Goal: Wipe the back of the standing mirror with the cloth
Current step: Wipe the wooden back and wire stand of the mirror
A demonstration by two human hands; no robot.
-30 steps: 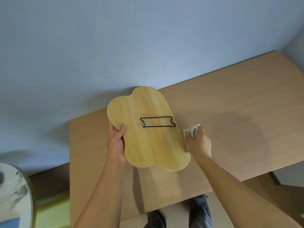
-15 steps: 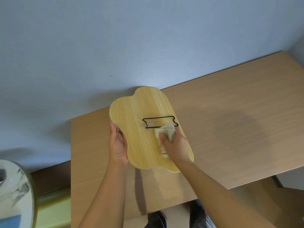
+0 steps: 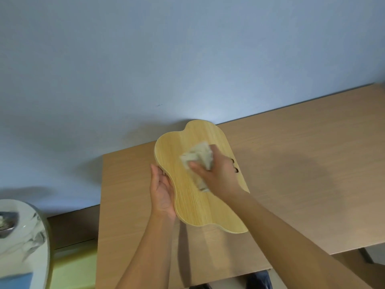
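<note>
Clearly the mirror [image 3: 193,197] lies wooden back up above the counter [image 3: 302,184], long axis running from near right to far left. Left hand [image 3: 163,192] cups its left edge, fingers curled under. Right hand [image 3: 218,174] presses a bunched cloth [image 3: 198,156] onto the far half.

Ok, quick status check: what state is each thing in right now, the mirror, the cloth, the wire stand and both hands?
Mirror: wooden back facing up, tilted, held above the table.
Cloth: bunched, pressed on the mirror's upper back.
Wire stand: mostly hidden under the right hand, only its end shows.
Left hand: gripping the mirror's left edge.
Right hand: closed on the cloth, on the mirror's back.
</note>
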